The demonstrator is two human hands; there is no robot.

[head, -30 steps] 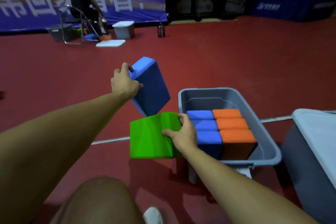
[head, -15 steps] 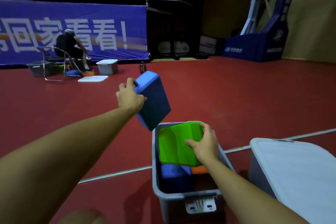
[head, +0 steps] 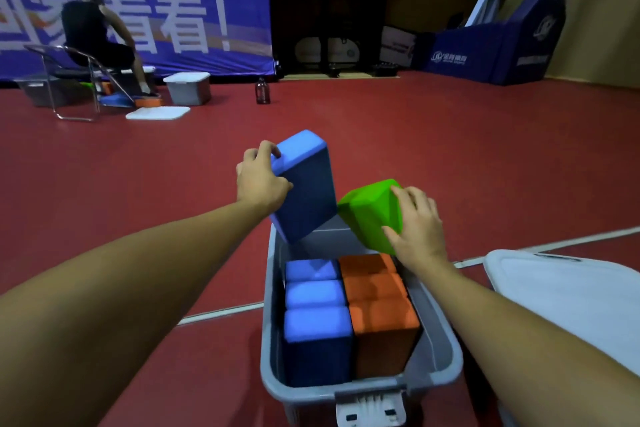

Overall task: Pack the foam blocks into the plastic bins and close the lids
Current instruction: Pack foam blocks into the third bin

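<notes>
Blue block [head: 304,187] tilted, long axis near-upright, green block [head: 372,213] tilted
</notes>
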